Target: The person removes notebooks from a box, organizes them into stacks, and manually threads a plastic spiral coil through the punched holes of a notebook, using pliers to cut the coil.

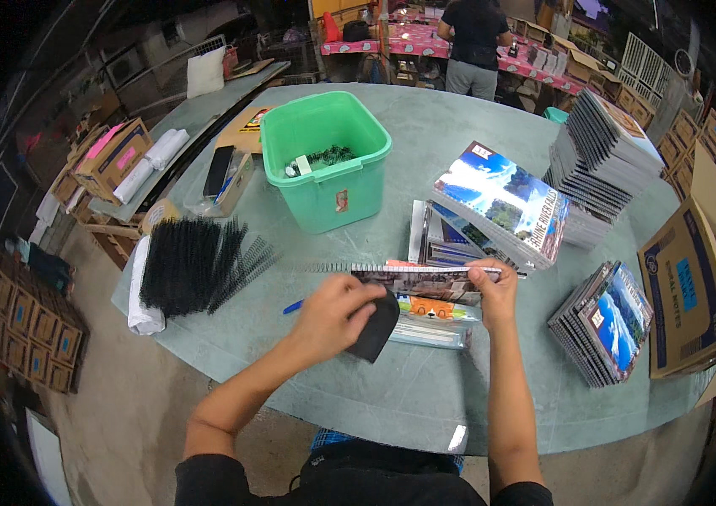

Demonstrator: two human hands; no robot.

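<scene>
I am binding: my left grip (334,314) pinches a black card (377,325), my right grip (493,291) pinches the colourful spiral notebook (425,282) near the desk's (425,396) front edge; next, I think, line them up.

On the tabletop (425,396), the bin (326,160) sits behind the spiral coils (198,263) at the left edge; 2 notebook stacks (602,325) line the right edge.

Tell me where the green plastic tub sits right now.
In the head view, the green plastic tub stands on the grey table, left of centre and beyond both hands, between the pile of black binding coils and the tilted notebook stack.
</scene>
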